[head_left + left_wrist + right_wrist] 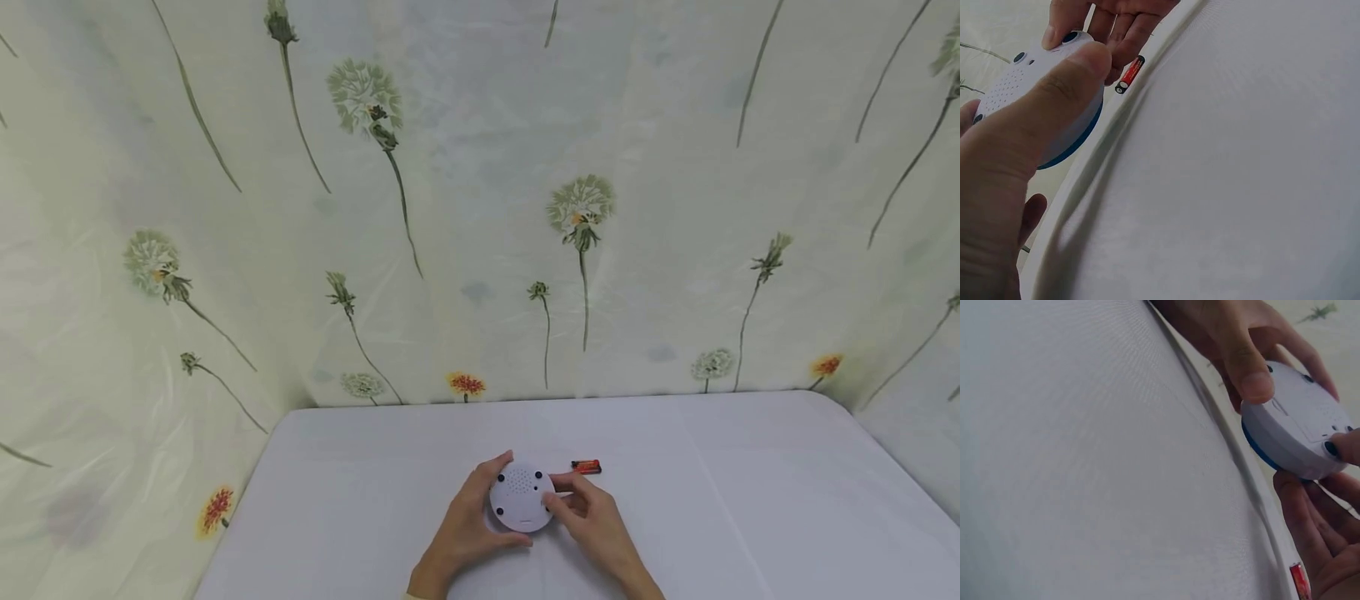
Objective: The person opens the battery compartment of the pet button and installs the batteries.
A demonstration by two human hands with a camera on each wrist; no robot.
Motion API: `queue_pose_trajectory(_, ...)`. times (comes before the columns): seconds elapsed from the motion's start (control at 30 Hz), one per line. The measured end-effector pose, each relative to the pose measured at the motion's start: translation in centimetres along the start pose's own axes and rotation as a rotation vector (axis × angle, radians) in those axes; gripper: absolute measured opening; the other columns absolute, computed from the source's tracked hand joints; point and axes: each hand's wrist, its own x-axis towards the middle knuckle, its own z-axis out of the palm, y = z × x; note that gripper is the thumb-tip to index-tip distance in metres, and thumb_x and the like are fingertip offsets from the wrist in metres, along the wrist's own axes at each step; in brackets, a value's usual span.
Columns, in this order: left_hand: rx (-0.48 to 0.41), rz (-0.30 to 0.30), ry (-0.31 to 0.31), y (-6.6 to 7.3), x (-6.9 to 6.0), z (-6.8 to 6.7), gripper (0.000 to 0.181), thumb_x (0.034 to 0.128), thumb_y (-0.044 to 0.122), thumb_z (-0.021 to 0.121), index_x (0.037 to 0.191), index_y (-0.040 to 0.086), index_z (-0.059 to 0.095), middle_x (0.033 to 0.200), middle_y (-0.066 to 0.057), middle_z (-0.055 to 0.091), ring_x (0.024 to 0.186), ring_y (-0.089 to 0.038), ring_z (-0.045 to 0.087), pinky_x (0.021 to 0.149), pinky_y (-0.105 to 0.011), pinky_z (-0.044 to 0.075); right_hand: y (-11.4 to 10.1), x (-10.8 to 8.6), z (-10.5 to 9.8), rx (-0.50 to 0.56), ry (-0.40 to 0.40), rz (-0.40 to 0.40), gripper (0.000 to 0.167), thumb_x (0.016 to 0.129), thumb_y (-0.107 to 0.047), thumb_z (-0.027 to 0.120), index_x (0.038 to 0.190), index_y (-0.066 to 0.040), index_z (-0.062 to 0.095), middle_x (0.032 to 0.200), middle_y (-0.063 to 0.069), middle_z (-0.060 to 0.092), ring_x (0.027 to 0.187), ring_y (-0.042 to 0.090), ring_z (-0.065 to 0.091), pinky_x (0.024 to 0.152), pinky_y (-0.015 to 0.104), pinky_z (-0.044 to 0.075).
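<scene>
A round white device (pixel 519 498) with a blue rim below is held up between both hands. Its upturned face carries a patch of small holes, several dark round feet and a panel outline, seen in the right wrist view. My left hand (pixel 467 518) grips it round the left side, thumb at the near edge and fingers at the far edge. My right hand (pixel 592 518) pinches the right edge, the thumb on the face by a dark foot and fingers underneath. Just beyond the right hand, red and black batteries (pixel 587 467) lie on the table.
A white cloth covers the table (pixel 360 492), whose far edge meets a hanging sheet (pixel 480 208) printed with dandelions. The same sheet also runs along the left and right sides.
</scene>
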Motion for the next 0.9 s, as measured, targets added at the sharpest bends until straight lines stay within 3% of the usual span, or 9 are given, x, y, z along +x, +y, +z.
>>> queue_pose_trajectory(0.13,0.072,-0.006,-0.012,0.08,-0.06,0.07,0.11,0.0582,0.051,0.084,0.148,0.024,0.028,0.147,0.012,0.038,0.134,-0.01,0.04,0.107,-0.033,0.037,-0.06,-0.08,0.07,-0.005,-0.003,0.021,0.027,0.083,-0.032,0.072,0.106,-0.02,0.066,0.108,0.0,0.068,0.084,0.006,0.068,0.071,0.019,0.052)
queue_pose_trajectory(0.53,0.11,-0.075,-0.006,0.54,-0.43,0.13,0.106,0.0601,0.058,0.081,0.147,0.027,0.03,0.141,0.012,0.044,0.124,-0.007,0.046,0.101,-0.036,0.044,-0.03,-0.3,-0.1,0.008,-0.047,0.048,0.034,0.086,-0.037,0.067,0.111,-0.014,0.064,0.11,0.011,0.066,0.083,0.008,0.069,0.07,0.019,0.052)
queue_pose_trajectory(0.9,0.095,-0.161,-0.039,0.52,-0.38,0.02,0.099,0.0587,0.067,0.076,0.141,0.029,0.036,0.136,0.011,0.051,0.119,-0.009,0.051,0.097,-0.037,0.044,-0.18,-0.57,-0.33,-0.12,-0.025,0.053,0.032,0.084,-0.042,0.068,0.108,-0.022,0.064,0.1,0.0,0.065,0.067,0.007,0.06,0.061,0.02,0.046)
